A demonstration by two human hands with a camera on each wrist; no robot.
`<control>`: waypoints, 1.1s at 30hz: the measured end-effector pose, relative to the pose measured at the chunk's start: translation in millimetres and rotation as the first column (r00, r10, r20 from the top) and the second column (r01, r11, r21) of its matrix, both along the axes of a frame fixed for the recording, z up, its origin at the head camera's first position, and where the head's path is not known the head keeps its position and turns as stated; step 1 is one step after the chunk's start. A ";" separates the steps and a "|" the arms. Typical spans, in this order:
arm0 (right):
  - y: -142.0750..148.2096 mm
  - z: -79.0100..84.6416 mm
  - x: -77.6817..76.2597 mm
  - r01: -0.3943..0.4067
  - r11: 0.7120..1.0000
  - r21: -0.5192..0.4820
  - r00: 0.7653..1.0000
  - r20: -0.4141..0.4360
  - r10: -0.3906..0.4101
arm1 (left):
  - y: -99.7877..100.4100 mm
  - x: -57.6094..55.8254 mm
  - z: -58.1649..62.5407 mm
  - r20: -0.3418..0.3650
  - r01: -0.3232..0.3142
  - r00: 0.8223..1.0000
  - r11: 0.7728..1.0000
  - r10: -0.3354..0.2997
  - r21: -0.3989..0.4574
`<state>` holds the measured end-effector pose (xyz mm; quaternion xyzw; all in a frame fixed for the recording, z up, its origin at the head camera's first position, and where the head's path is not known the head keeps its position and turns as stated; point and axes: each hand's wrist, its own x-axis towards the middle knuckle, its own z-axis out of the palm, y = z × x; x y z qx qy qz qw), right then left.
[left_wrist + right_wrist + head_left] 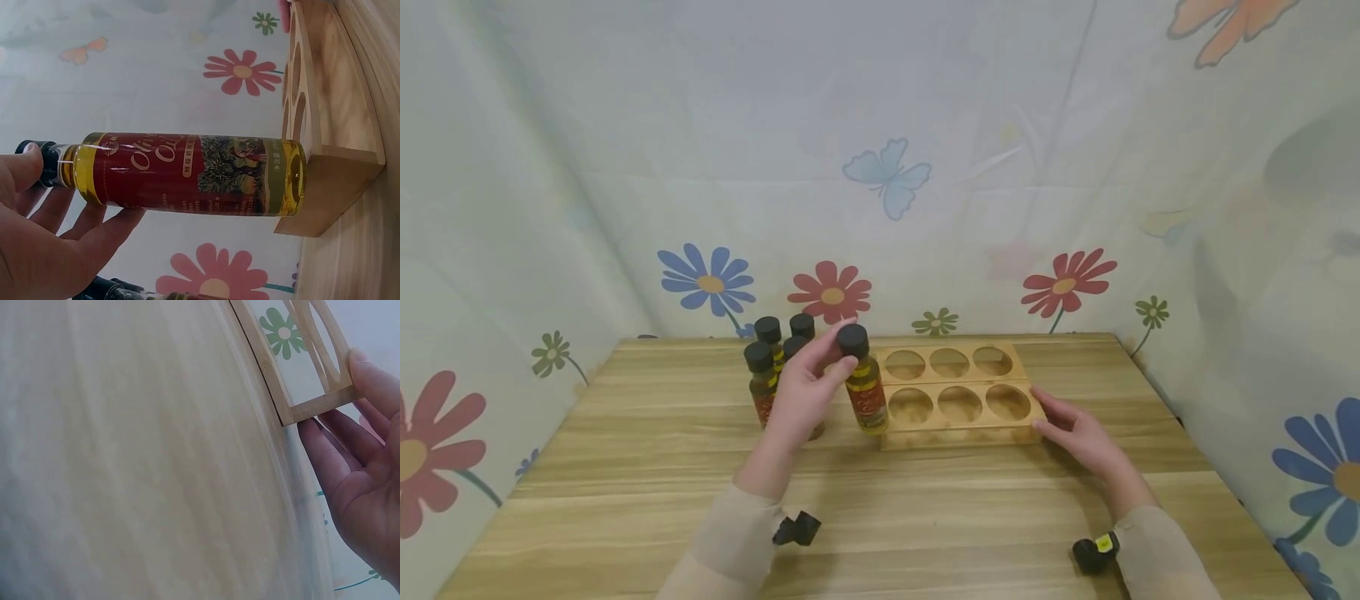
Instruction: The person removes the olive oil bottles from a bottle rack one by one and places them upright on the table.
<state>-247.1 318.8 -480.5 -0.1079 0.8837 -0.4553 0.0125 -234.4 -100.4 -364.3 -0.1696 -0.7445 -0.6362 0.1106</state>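
Observation:
In the head view my left hand holds an olive oil bottle by its black cap and neck, thumb and fingers around it. The bottle is nearly upright, at the left end of a two-tier wooden rack with round holes. In the left wrist view its red label and yellow oil show, and the bottle's base overlaps the rack's end. My right hand grips the rack's right end; in the right wrist view its thumb and fingers press on that end's wood.
Several more black-capped oil bottles stand close together on the left, partly behind my left hand. Everything stands on a wood-grain table. A flower-printed cloth hangs behind the table and at both sides.

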 end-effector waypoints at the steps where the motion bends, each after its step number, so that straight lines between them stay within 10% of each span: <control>1: -0.1 0.1 0.1 0.000 1.000 -0.001 1.000 -0.001 0.000 | -2.5 0.9 -0.6 0.002 -0.005 1.000 1.000 0.005 -0.004; 33: -3.0 1.6 1.4 0.010 1.000 0.004 1.000 0.012 -0.010 | -70.6 16.0 -27.9 0.026 -0.074 0.996 0.984 0.079 -0.161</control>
